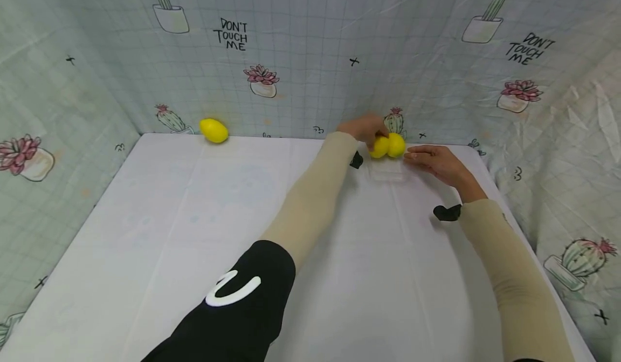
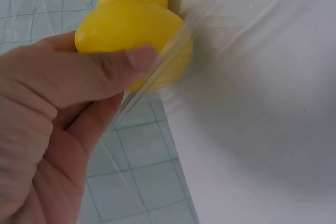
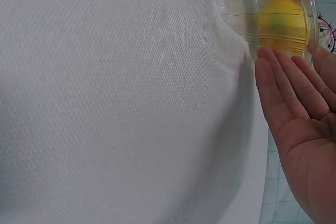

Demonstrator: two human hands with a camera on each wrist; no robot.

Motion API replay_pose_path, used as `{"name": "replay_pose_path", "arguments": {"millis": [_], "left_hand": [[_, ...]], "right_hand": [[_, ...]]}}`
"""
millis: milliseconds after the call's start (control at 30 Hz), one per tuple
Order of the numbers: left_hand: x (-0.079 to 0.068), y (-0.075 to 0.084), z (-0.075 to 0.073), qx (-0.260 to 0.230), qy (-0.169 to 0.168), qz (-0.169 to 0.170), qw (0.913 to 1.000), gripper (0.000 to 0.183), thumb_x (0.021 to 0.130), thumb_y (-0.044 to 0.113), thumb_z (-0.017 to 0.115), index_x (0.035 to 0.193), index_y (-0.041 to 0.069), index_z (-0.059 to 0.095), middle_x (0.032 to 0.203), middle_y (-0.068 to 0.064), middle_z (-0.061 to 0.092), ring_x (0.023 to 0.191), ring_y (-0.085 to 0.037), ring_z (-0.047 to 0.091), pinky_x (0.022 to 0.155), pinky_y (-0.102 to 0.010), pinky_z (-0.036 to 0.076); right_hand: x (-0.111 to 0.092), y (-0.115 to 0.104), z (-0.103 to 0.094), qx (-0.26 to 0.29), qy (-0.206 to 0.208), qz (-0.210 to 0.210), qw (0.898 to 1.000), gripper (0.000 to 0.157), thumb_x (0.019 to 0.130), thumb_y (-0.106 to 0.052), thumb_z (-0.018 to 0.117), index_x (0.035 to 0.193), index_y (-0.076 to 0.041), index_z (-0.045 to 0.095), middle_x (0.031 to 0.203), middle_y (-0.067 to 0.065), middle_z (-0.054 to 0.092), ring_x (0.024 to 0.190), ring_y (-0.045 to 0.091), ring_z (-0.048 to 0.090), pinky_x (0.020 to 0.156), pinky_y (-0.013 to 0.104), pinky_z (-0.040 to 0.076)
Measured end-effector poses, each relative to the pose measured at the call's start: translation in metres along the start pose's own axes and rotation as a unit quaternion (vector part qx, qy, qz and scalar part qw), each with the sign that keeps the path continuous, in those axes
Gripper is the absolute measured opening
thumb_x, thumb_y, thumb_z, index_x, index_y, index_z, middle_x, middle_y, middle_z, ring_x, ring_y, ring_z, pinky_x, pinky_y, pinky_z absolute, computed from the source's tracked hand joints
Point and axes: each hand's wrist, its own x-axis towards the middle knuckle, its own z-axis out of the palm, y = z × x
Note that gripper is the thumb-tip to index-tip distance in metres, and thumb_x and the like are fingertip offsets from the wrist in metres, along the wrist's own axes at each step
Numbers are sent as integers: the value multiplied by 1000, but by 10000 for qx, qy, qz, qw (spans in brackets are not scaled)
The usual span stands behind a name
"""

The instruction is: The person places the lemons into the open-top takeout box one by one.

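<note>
Near the back edge of the table, my left hand (image 1: pixel 366 128) holds a yellow lemon (image 2: pixel 126 24) between thumb and fingers, down at the rim of a clear plastic container (image 1: pixel 386 175). Close against that lemon sits a second lemon (image 1: pixel 397 145), which shows a small green spot at its end in the left wrist view. My right hand (image 1: pixel 439 163) is on the container's right side, fingers extended, with the fingertips right at its clear wall (image 3: pixel 252 35). Part of the held lemon shows through the plastic.
A third lemon (image 1: pixel 214 130) lies at the back left edge of the white table (image 1: pixel 233 200). Behind and on both sides hangs a pale gridded curtain (image 1: pixel 310 81) printed with cacti. Both forearms reach across the table.
</note>
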Motion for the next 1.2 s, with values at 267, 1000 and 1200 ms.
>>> {"name": "replay_pose_path", "arguments": {"millis": [267, 1000, 1200], "left_hand": [[-31, -21, -11, -784, 8, 40, 9969, 62, 96, 8, 71, 153, 5, 45, 158, -8, 43, 144, -25, 41, 117, -29, 37], [-312, -182, -8, -567, 2704, -2204, 9355, 43, 101, 19, 65, 139, -2, 59, 141, -22, 59, 130, -42, 53, 110, -54, 44], [-345, -203, -2, -1289, 3518, -2908, 8804, 55, 100, 33, 66, 144, 2, 55, 146, -21, 55, 134, -42, 50, 113, -52, 42]], "right_hand": [[6, -2, 3, -227, -68, 111, 9997, 53, 108, -22, 51, 153, 3, 38, 155, 23, 43, 135, 23, 54, 115, 41, 39], [1, -6, 5, -576, -94, 252, 9980, 56, 109, -25, 48, 156, 2, 32, 156, 23, 41, 142, 33, 44, 116, 42, 37], [1, -6, 5, -695, -128, 195, 9973, 57, 109, -28, 49, 155, 1, 34, 156, 21, 43, 136, 22, 52, 115, 41, 39]]}}
